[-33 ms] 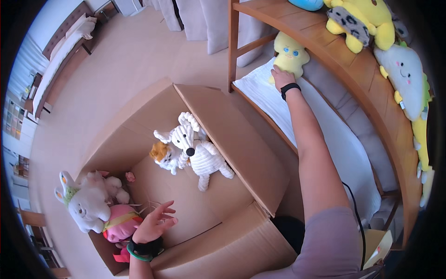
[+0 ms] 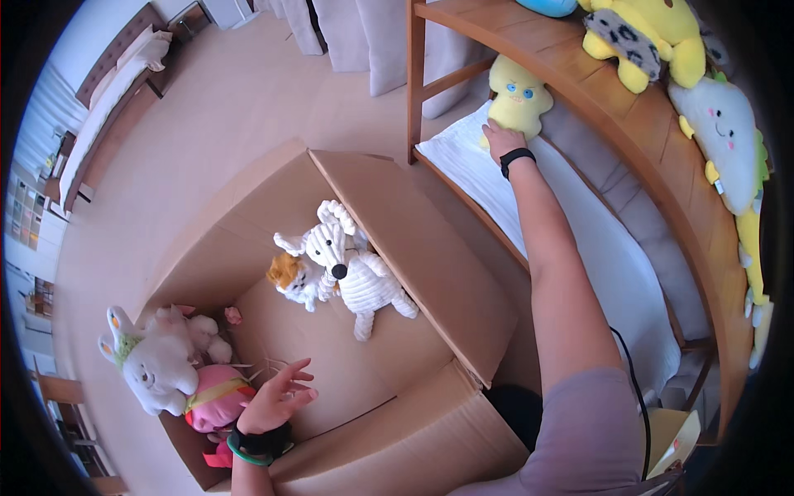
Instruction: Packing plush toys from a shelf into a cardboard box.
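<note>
At the far end of the white-covered lower shelf, a pale yellow plush toy with blue eyes sits upright. My right hand presses against its lower body, fingers bent at its base; the plush partly hides the fingertips. My left hand hovers over the near left of an open cardboard box, fingers apart and holding nothing. Beside it in the box are a pink plush toy and a white rabbit plush. A white corded plush dog leans on the far right wall, next to a small orange-and-white plush.
Above the lower shelf curves a wooden upper shelf carrying several plush toys, among them a yellow one and a grey-white smiling one. A black cable hangs by my right arm. Behind are grey curtains and a bed.
</note>
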`<state>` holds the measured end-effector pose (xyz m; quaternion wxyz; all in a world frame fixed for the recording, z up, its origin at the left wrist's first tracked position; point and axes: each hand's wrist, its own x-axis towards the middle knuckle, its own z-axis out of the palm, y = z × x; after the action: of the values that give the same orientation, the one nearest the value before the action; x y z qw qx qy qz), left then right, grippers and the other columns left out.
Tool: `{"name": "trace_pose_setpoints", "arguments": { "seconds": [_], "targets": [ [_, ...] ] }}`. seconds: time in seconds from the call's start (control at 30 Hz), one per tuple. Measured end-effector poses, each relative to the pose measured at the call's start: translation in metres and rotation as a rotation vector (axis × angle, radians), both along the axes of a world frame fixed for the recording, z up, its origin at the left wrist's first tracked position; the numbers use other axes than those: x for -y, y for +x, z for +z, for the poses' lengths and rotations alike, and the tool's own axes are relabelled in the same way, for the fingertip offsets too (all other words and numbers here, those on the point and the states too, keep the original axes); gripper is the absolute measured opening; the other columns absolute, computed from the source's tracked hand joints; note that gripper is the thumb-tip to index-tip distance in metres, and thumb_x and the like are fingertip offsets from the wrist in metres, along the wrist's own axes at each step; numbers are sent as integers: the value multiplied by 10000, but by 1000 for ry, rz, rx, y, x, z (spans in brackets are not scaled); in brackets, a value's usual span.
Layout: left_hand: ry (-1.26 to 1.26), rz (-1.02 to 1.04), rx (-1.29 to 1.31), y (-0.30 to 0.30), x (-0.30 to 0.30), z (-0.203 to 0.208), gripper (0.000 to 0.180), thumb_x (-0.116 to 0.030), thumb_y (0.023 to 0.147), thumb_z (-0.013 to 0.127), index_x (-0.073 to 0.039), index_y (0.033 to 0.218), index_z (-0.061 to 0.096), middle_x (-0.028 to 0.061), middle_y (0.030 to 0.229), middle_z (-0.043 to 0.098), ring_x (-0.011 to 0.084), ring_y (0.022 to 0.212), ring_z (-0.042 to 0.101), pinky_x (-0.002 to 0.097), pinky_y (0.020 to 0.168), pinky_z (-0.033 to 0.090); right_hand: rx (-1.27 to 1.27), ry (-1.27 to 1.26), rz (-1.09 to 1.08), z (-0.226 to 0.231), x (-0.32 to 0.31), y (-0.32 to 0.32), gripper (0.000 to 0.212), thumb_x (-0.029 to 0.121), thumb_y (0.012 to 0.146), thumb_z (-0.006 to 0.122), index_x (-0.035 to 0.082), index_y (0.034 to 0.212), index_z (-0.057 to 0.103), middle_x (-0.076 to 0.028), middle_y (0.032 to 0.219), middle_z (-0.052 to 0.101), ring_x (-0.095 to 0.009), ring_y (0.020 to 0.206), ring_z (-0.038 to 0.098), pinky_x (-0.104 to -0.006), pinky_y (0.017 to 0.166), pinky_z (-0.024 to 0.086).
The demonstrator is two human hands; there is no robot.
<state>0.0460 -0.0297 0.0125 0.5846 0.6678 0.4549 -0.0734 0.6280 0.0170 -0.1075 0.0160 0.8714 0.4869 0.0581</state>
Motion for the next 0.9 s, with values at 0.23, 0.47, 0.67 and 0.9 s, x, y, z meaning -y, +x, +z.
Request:
{"name": "trace_pose_setpoints", "arguments": {
  "seconds": [0.23, 0.47, 0.67, 0.9],
  "targets": [
    [-42, 3, -8, -2, -3, -6, 610, -200, 813, 626, -38, 1319, 325, 129, 1109, 521, 168, 942, 536, 285, 819, 433, -9, 149, -51, -40, 19, -6, 298, 97, 835, 386, 65, 1099, 520, -114, 1080, 495, -299, 966, 540, -404, 813, 452],
    [30, -29, 15, -2, 0, 1, 600, -206, 811, 628, -38, 1310, 340, 133, 1079, 539, 175, 915, 555, 290, 793, 448, 16, 34, 51, -7, 53, -12, 186, 115, 819, 427, 72, 899, 589, -108, 985, 522, -304, 879, 575, -418, 752, 467],
    [126, -74, 7, -7, 2, 2, 571, -239, 816, 622, -43, 1288, 367, 138, 1064, 547, 173, 886, 572, 278, 763, 456, -109, 210, 138, 43, 87, -37, 133, 9, 785, 407, 47, 888, 482, -158, 904, 533, -359, 847, 554, -439, 731, 449],
    [231, -82, 40, -18, -1, -6, 575, -304, 815, 619, -36, 1269, 388, 145, 1014, 579, 175, 807, 585, 279, 701, 472, -80, 272, 289, 109, 143, -91, 124, -1, 757, 445, 42, 869, 477, -158, 867, 528, -370, 801, 549, -448, 687, 452]
  ]
}}
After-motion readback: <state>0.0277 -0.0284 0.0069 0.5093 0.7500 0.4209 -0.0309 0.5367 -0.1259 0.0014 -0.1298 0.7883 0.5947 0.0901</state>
